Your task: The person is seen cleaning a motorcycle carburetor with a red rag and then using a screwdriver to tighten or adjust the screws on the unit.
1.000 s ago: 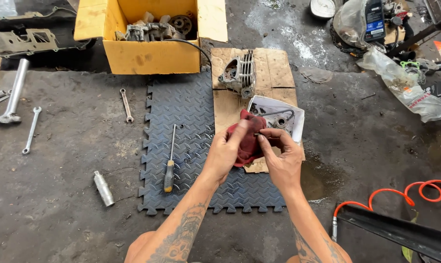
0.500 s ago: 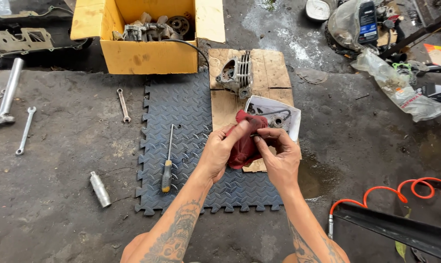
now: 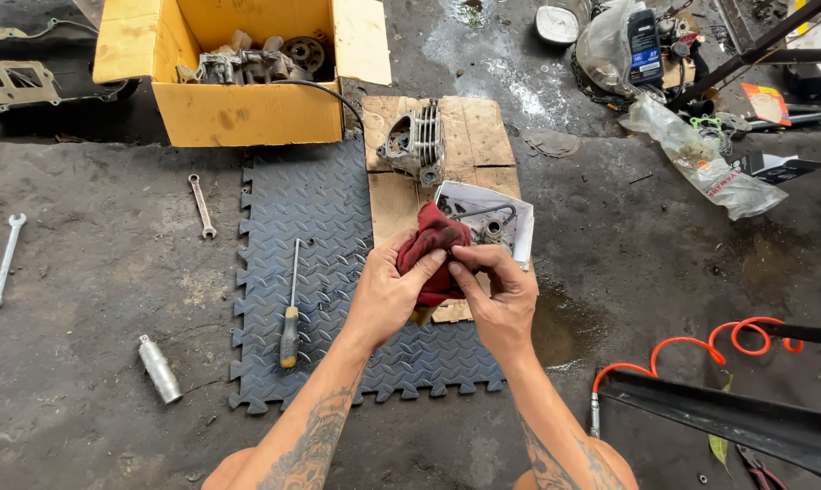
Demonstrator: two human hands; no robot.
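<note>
Both hands clench a dark red rag [image 3: 433,249] at the frame's centre: the left hand [image 3: 388,295] cups it from below, thumb on top, and the right hand [image 3: 498,295] pinches its right edge with bent fingers. Just behind the rag sits a white tray of small parts [image 3: 510,218] on cardboard [image 3: 474,132]. Left, a screwdriver [image 3: 290,308] lies on the foam mat [image 3: 311,209], with open mat around it.
</note>
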